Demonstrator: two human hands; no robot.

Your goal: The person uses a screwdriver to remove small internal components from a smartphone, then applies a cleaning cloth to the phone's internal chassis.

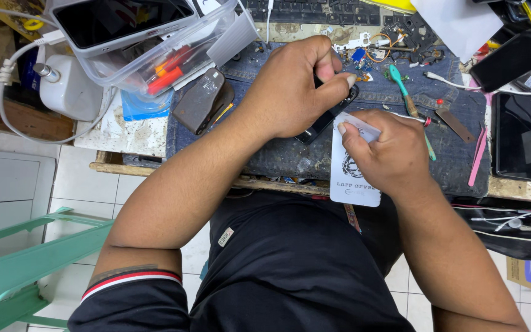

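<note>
- Starting at the far left: a white charger block [69,89] with its cable sits on the counter [124,132], and next to it a clear plastic tub [149,49] holds red-handled tools, with a phone resting on top.
- Just right of the tub there's a worn dark pouch [201,101] lying on the denim work mat [278,157].
- The left hand [293,86] is curled tight around a dark phone [327,120], pinning it against the mat, thumb pressed near its upper edge.
- The right hand [388,150] pinches a thin white plastic card [353,175], with its corner tucked right at the phone's edge.
- My take on doing this bit well: keep the card shallow and nearly flat to the seam, slide instead of levering, and let the left hand stop the phone twisting.
- Further right: a teal-handled tool [404,86] and a pink pry stick [479,154] lie on the mat, and another black phone [514,135] lies flat near the edge.
</note>
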